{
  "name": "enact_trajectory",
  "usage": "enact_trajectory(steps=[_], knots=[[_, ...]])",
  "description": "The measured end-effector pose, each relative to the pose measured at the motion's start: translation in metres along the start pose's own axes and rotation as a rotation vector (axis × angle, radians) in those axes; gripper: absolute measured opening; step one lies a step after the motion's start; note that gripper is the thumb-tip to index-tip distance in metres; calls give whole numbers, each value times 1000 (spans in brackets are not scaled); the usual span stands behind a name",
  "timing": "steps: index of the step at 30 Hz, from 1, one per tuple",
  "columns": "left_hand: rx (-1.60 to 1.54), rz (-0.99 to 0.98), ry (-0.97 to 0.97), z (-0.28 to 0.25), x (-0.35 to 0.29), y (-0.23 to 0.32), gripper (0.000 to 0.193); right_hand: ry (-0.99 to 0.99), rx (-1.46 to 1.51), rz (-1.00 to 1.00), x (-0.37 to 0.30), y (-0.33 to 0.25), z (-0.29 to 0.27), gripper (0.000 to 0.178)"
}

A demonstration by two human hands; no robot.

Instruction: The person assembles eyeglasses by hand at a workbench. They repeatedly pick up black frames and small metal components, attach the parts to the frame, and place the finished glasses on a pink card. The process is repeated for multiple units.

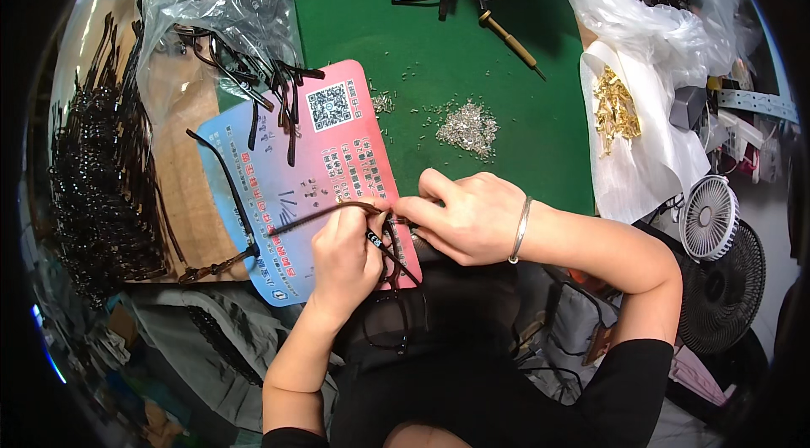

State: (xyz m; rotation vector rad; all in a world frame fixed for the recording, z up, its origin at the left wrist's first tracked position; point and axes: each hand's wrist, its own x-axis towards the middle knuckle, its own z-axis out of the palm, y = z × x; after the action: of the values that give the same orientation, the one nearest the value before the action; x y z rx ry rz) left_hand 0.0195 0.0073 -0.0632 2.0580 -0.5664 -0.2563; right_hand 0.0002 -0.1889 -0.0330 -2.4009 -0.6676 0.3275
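Observation:
My left hand (348,254) is closed around a dark eyeglass frame (396,267), whose lower part hangs past the table edge over my lap. A dark temple arm (316,216) reaches leftward from between my fingers. My right hand (472,216), with a silver bangle on its wrist, pinches at the same spot beside the left fingertips. Whatever sits in that pinch is too small or hidden to make out. Beneath both hands lies a blue and pink printed card (295,170). Another pair of dark glasses (226,165) rests along its left edge.
A heap of tiny silver screws (470,127) lies on the green mat (540,144), with a brass-coloured screwdriver (506,39) farther back. Gold pieces (616,115) sit on white paper at right. Dark temples (93,186) are piled at left, others in plastic bags. Fans (709,216) stand far right.

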Motion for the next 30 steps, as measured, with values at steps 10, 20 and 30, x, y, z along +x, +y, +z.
enact_trajectory(steps=[10, 20, 30], knots=[[-8, -12, 54, -6, -1, 2, 39, 163, -130, 32, -29, -5, -4, 40], [-177, -223, 246, -28, 23, 17, 40, 18, -156, 133, -51, -18, -8, 54], [227, 6, 221, -39, -12, 0, 19, 199, -161, 254, -57, -22, 4, 36]])
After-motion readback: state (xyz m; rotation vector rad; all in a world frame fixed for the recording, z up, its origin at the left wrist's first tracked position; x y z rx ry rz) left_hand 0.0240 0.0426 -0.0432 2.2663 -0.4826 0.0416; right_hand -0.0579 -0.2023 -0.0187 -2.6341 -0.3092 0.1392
